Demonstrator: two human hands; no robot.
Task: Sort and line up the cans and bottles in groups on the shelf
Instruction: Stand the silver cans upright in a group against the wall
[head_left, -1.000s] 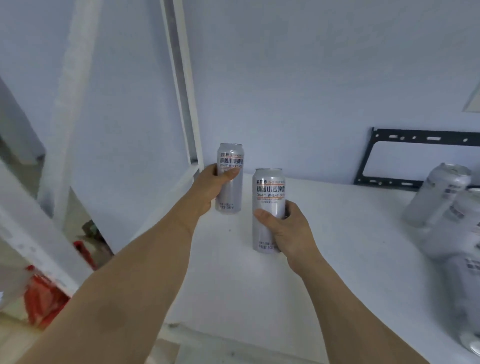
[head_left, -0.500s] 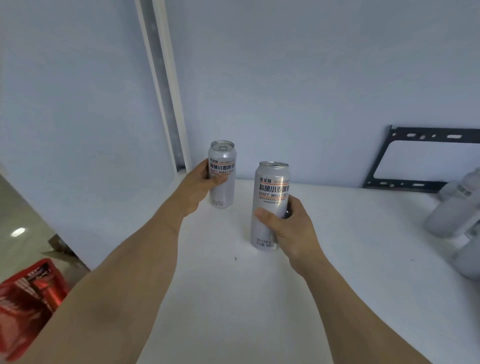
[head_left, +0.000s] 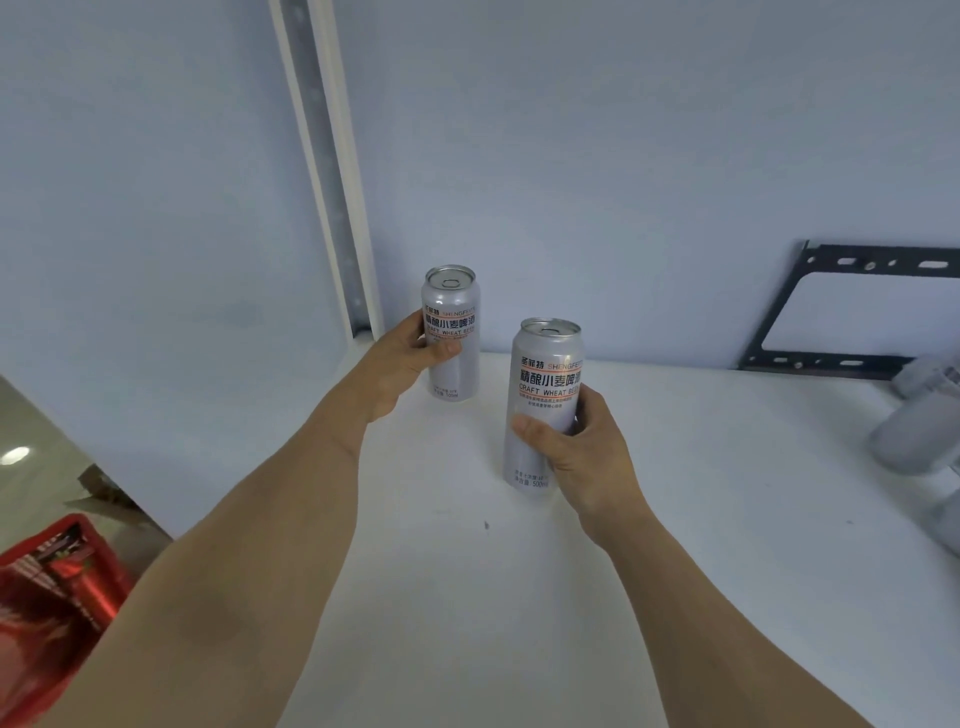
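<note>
Two silver beer cans in play, one per hand, both upright. My left hand (head_left: 410, 358) is wrapped around the far can (head_left: 451, 332), thumb across the label, fingers behind; that can stands at the back left corner of the white shelf (head_left: 701, 519), near the wall and just beside the white upright post (head_left: 332, 171). Corner spot makes sense as the start of a row: wall and post give a square reference. My right hand (head_left: 576, 452) grips the near can (head_left: 545, 405) around its lower half, thumb in front, label facing me; low hold keeps it steady. Cannot tell whether its base is resting on the shelf or a shade above it. The two cans are apart, near can forward and to the right of the far one. Same print on both, so I judge they belong to one group, and the near can wants sliding in alongside the far one. More silver cans (head_left: 919, 421), blurred, lie at the right edge of the shelf, well apart, unsorted. Black metal bracket (head_left: 852, 306) leans against the back wall. Red crate (head_left: 47, 592) down at lower left, off the shelf.
</note>
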